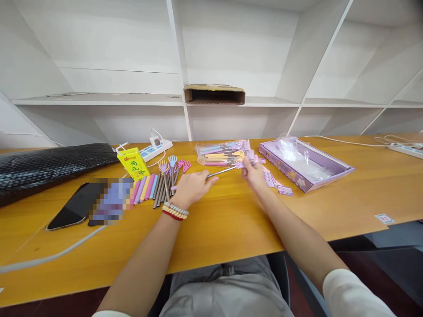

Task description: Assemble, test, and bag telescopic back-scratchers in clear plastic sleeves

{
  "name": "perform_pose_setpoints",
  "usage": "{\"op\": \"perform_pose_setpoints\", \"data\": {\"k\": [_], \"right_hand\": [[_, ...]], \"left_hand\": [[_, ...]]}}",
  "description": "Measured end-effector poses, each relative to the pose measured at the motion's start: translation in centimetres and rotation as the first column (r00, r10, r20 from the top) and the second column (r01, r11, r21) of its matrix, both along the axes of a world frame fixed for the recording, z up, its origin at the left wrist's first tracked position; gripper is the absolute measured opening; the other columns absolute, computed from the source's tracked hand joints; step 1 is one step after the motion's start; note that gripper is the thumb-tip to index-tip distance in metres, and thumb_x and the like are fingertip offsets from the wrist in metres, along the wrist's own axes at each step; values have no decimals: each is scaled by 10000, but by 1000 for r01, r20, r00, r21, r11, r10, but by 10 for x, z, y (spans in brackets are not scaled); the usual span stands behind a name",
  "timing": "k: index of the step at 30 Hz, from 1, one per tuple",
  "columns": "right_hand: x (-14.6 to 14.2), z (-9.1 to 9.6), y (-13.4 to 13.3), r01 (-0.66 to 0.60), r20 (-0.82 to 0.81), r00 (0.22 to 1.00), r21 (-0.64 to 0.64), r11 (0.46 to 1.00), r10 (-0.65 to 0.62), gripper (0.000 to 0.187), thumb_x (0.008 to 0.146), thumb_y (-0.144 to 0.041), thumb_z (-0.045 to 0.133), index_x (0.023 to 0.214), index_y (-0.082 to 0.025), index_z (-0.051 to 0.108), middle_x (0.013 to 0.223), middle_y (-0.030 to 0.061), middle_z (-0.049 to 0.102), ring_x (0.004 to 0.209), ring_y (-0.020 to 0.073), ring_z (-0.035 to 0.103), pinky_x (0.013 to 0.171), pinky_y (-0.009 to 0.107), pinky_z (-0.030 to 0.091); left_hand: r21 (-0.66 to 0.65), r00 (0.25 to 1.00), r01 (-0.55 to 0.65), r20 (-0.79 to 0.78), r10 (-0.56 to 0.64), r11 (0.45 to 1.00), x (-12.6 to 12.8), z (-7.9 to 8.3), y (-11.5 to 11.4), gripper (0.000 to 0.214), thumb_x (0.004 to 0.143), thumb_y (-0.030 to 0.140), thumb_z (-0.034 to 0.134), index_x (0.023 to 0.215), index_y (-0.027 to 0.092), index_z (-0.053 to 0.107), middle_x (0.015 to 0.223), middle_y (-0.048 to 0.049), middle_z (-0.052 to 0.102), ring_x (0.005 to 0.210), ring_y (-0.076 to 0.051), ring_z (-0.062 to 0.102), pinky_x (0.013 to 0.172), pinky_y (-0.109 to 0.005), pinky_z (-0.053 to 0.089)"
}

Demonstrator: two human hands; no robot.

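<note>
A back scratcher with a thin metal rod stretches between my hands above the table. My left hand is closed around its left part, and a purple end sticks out behind the palm. My right hand is closed on the other end, where a bit of purple shows; the fingers hide most of it. Left of my left hand lie metal tubes, claw-shaped scratcher heads in several colours and a row of pastel handles. Behind my hands are bagged back scratchers, with purple printed cards beside my right hand.
An open purple box with clear plastic stands at the right. At the left are a yellow drink carton, a power strip, a dark phone and a black textured bag. A cardboard box sits on the shelf.
</note>
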State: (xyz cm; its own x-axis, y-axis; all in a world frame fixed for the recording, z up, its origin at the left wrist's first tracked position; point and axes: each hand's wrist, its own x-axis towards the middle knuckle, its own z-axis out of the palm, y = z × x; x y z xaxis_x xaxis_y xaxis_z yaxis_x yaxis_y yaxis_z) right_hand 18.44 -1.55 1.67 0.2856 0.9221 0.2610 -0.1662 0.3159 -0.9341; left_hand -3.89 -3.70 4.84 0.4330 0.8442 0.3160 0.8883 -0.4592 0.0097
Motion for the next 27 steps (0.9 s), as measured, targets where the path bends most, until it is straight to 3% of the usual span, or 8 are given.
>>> {"op": "perform_pose_setpoints", "data": {"k": [3,5,9,13,17,20,24,27], "right_hand": [[49,20,5,302,-324,907,54,952,-270,497,656,-522,685,588,-197,315,424,-115,291,334,25,266,316,162,197],[85,30,4,493,-444,784,19,870,-434,469,720,-493,644,611,-204,291,438,-123,245,328,24,221,302,160,173],[137,41,-6,683,-534,601,-43,729,-595,359,850,-389,519,640,-213,287,478,-108,214,329,38,218,289,173,171],[160,44,-15,783,-583,477,-59,619,-658,345,850,-367,523,645,-214,291,523,-94,228,352,32,224,291,174,182],[161,44,-20,815,-578,435,-73,575,-690,354,838,-371,534,623,-213,300,531,-87,227,358,27,229,296,175,196],[154,43,-18,793,-560,468,-77,605,-684,364,834,-377,532,617,-212,290,518,-91,225,353,27,220,292,174,181],[148,38,-12,748,-481,573,-23,663,-663,365,830,-468,502,639,-210,329,514,-88,283,351,29,228,288,173,170],[150,33,-7,741,-425,604,-12,671,-674,378,808,-535,491,653,-212,368,508,-90,265,342,31,199,289,182,153]], "left_hand": [[51,995,-97,12,97,994,-32,6,12,563,835,622,254,762,210,631,713,-66,652,694,-221,597,566,-283,322],[88,977,-206,67,201,975,-56,6,20,570,829,623,265,699,225,651,673,-58,645,677,-212,583,543,-278,287],[204,938,-322,201,282,925,-90,2,31,559,840,552,299,561,198,631,569,-63,602,636,-196,556,534,-284,259],[365,932,-348,232,278,863,-103,-4,40,510,848,440,343,487,167,579,527,-72,572,597,-184,532,600,-296,311],[414,933,-356,208,294,838,-106,-8,46,480,838,406,364,485,162,580,533,-77,576,607,-193,537,616,-300,327],[404,920,-390,208,332,827,-107,-11,48,489,840,418,354,503,164,602,544,-82,589,632,-207,553,592,-298,311],[384,902,-432,190,389,816,-108,-12,46,512,847,441,323,581,165,663,570,-91,614,635,-221,559,553,-301,261],[359,890,-455,184,416,815,-108,-12,45,531,846,459,306,622,168,690,578,-97,620,636,-232,559,544,-302,241]]}}
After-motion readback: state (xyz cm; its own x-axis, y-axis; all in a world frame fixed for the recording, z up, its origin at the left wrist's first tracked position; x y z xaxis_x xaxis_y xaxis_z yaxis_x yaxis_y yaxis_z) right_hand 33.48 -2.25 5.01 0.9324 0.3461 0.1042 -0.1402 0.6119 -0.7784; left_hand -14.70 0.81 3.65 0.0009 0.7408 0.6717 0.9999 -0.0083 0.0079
